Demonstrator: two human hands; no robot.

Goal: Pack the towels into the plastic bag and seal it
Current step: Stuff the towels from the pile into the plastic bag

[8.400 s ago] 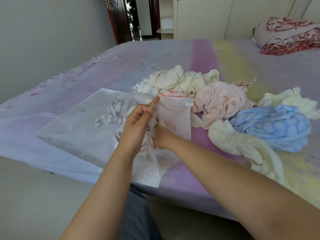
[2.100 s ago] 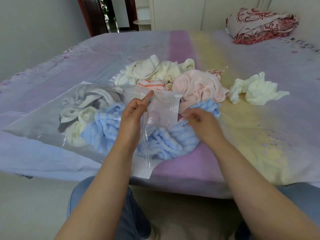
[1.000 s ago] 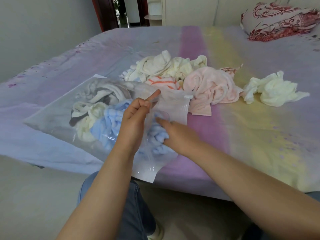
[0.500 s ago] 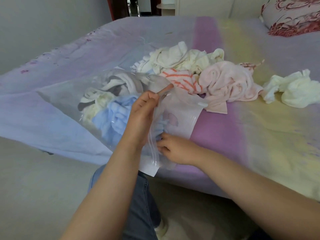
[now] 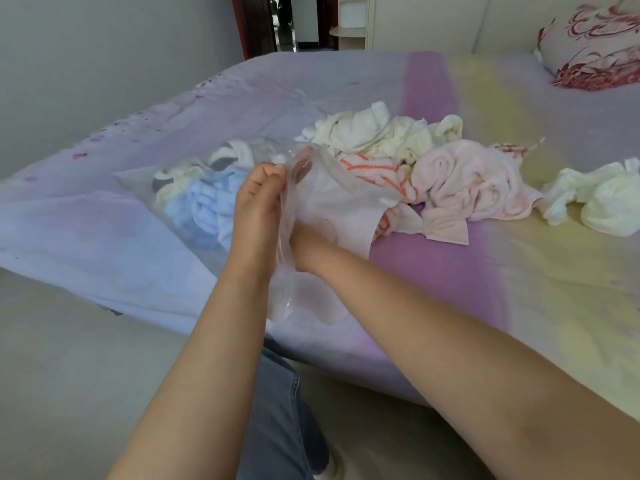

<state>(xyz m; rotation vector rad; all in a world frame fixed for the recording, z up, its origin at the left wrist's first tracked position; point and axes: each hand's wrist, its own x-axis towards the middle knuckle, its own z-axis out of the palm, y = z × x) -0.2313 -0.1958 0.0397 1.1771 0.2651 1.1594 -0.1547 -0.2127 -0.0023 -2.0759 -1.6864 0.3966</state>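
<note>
The clear plastic bag (image 5: 332,202) lies on the bed near its front edge, mouth toward me. Inside it I see a blue towel (image 5: 204,202) and cream and grey towels (image 5: 173,174). My left hand (image 5: 258,202) pinches the upper lip of the bag's mouth and holds it up. My right hand (image 5: 308,247) reaches into the opening; its fingers are hidden behind the plastic and my left hand. Loose towels lie behind the bag: a cream pile (image 5: 377,133), an orange-striped one (image 5: 374,168), a pink one (image 5: 467,181) and a pale yellow one (image 5: 595,199) at the right.
The bed (image 5: 450,271) has a purple, lilac and yellow sheet, and its front edge runs under my forearms. A red-patterned pillow (image 5: 592,57) sits at the far right corner. A grey wall is at the left, a dark doorway behind. My jeans-clad leg (image 5: 280,410) shows below.
Over the earlier frames the blue towel went from the bed into the bag. Since half a second ago my right hand has pushed deeper into the bag's mouth while my left keeps the lip raised.
</note>
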